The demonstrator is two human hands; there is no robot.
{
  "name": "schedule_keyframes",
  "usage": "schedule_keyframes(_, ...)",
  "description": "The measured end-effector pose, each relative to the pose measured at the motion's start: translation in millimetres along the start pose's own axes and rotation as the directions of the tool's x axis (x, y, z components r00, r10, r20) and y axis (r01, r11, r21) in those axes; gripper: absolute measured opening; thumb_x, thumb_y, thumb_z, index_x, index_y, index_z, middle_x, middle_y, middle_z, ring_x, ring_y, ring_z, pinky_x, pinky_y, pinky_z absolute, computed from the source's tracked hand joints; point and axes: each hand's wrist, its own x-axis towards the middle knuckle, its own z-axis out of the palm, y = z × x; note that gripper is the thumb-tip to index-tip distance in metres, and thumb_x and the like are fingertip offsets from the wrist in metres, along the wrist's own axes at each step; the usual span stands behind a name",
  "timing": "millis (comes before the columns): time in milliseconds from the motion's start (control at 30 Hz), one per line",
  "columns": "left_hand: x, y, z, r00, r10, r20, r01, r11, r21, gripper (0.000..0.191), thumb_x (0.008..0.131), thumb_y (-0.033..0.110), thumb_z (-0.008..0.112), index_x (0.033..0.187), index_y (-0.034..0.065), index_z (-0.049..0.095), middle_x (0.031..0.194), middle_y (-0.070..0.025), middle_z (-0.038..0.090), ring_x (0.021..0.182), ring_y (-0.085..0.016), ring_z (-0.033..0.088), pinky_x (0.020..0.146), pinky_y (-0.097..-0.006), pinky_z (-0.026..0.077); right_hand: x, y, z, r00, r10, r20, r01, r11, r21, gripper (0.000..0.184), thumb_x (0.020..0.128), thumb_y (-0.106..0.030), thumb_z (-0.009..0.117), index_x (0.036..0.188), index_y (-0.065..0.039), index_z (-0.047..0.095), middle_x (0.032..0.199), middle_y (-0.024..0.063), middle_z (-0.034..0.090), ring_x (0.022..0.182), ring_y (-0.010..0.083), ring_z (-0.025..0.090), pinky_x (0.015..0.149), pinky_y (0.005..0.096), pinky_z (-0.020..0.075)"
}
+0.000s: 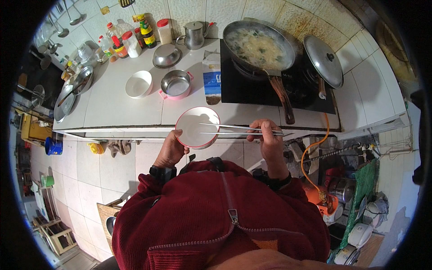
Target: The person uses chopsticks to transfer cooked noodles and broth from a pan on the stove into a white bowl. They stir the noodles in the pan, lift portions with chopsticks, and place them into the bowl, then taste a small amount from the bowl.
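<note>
My left hand (171, 147) grips a white bowl with a red rim (197, 126) by its side, thumb over the rim, just in front of the counter's edge. The bowl's inside faces up and holds no food that I can see. In my right hand (268, 140) is a pair of metal chopsticks (233, 130), held level, with their tips over the bowl. Beyond the hands, a wok (231, 50) with a wooden handle (281, 99) sits on the black gas stove (249, 91). Steaming pale soup with green leaves (263, 49) fills much of it.
A metal lid (322, 60) leans right of the wok. On the counter (111, 111) stand a white bowl (139, 85), a pink-handled metal pot (176, 85), an upturned metal basin (167, 55), a metal kettle (194, 35) and several condiment bottles (146, 32). An orange gas hose (308, 148) hangs at right.
</note>
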Motion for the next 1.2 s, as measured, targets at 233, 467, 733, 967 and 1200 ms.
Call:
schedule_keyframes(233, 0.2, -0.7, 0.5, 1.000, 0.001, 0.005, -0.001, 1.000, 0.017, 0.049, 0.084, 0.043, 0.052, 0.117, 0.0065, 0.051, 0.083, -0.0015, 0.060, 0.063, -0.011, 0.053, 0.050, -0.0246, 0.042, 0.1, -0.7, -1.0, 1.000, 0.013, 0.000, -0.013, 1.000, 0.000, 0.036, 0.099, -0.033, 0.046, 0.088, -0.004, 0.064, 0.075, 0.0067, 0.065, 0.061, 0.0122, 0.060, 0.058, 0.0256, 0.0502)
schedule_keyframes(467, -1.0, -0.1, 3.5, 1.000, 0.009, 0.006, -0.009, 1.000, -0.001, 0.049, 0.084, 0.042, 0.053, 0.118, 0.0067, 0.051, 0.084, -0.0008, 0.060, 0.063, -0.010, 0.053, 0.050, -0.0230, 0.043, 0.2, -1.7, -0.7, 1.000, 0.028, -0.013, -0.028, 1.000, 0.008, 0.036, 0.099, -0.033, 0.046, 0.088, -0.004, 0.064, 0.077, 0.0067, 0.065, 0.061, 0.0119, 0.060, 0.058, 0.0253, 0.0503)
schedule_keyframes(733, 1.3, 0.8, 2.6, 1.000, -0.004, 0.015, 0.005, 1.000, -0.011, 0.049, 0.084, 0.041, 0.054, 0.118, 0.0064, 0.052, 0.086, -0.0008, 0.060, 0.063, -0.010, 0.054, 0.050, -0.0233, 0.044, 1.9, -3.1, -1.7, 1.000, 0.012, 0.006, -0.012, 1.000, 0.002, 0.036, 0.099, -0.033, 0.046, 0.089, -0.003, 0.064, 0.077, 0.0076, 0.065, 0.061, 0.0128, 0.061, 0.057, 0.0252, 0.0505)
schedule_keyframes(967, -3.0, 6.7, 15.5, 0.998, -0.003, -0.059, 0.000, 0.999, -0.036, 0.037, 0.085, 0.036, 0.051, 0.105, 0.0052, 0.056, 0.069, -0.0005, 0.056, 0.057, -0.012, 0.051, 0.051, -0.0259, 0.042, 3.1, -4.3, 0.4, 1.000, 0.016, -0.008, -0.016, 1.000, -0.003, 0.037, 0.099, -0.035, 0.046, 0.088, -0.003, 0.064, 0.076, 0.0075, 0.065, 0.061, 0.0127, 0.061, 0.058, 0.0249, 0.0501)
schedule_keyframes(1200, -3.9, 9.0, 16.4, 0.998, -0.001, -0.066, 0.000, 1.000, -0.019, 0.037, 0.086, 0.036, 0.050, 0.104, 0.0052, 0.056, 0.069, -0.0008, 0.056, 0.057, -0.012, 0.051, 0.051, -0.0260, 0.041, 5.6, -3.3, 0.5, 1.000, 0.024, 0.004, -0.024, 1.000, -0.012, 0.038, 0.099, -0.035, 0.046, 0.089, -0.003, 0.064, 0.076, 0.0070, 0.065, 0.061, 0.0122, 0.061, 0.058, 0.0247, 0.0498)
